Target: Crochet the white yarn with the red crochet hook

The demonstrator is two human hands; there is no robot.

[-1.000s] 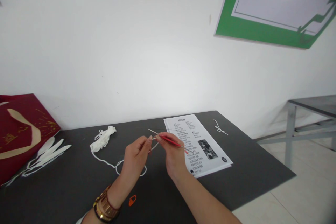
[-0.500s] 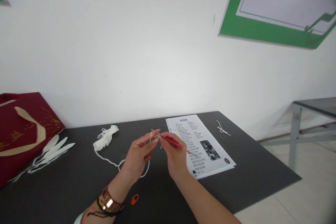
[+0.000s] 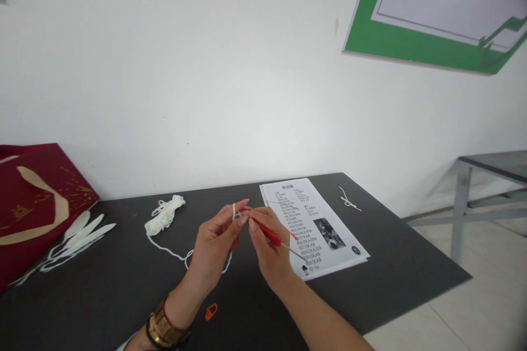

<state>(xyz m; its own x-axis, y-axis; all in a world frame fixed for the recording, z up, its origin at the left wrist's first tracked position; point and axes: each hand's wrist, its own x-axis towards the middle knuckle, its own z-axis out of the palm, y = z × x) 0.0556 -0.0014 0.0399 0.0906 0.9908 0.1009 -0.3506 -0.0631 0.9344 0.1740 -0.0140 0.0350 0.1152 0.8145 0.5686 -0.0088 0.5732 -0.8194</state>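
Observation:
My right hand (image 3: 270, 252) is closed around a red-handled crochet hook (image 3: 269, 235), whose metal shaft sticks out toward the printed sheet. Its other end meets my left fingertips. My left hand (image 3: 218, 238) pinches white yarn (image 3: 234, 211), with a strand looped over the index finger. Whatever stitches lie between the fingertips are mostly hidden. From below the left hand the strand curves across the black table to a loose bundle of white yarn (image 3: 165, 215). An orange stitch marker (image 3: 211, 311) lies on the table in front of my wrists.
Printed pattern sheets (image 3: 341, 247) lie under and beyond my right hand. A short knotted white yarn piece (image 3: 349, 200) is to their right. At left, several white crocheted pieces (image 3: 84, 236) rest by a dark red bag (image 3: 45, 192). The black table (image 3: 395, 269) meets a white wall.
The crochet hook has tilted more steeply, its metal shaft now pointing further down. My right fingers have shifted around the handle, close against my left fingertips. The view has moved slightly.

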